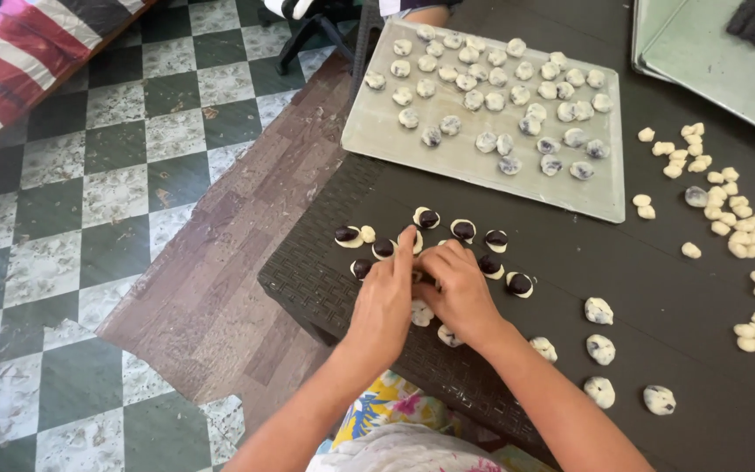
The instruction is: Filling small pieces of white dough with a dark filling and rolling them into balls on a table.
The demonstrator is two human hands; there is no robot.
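Observation:
My left hand and my right hand meet over the near edge of a dark woven table, fingers pinched together on a small dough piece that is mostly hidden between them. Around the hands lie several flat dough rounds topped with dark filling. Closed dough balls with dark spots sit to the right of my right forearm. A metal baking tray farther back holds several rows of filled dough balls.
Piles of small plain dough lumps lie at the right of the table. A second tray with dark pieces is at the top right. Green-and-white checkered floor and a brown mat lie left. Another person's arm shows beyond the tray.

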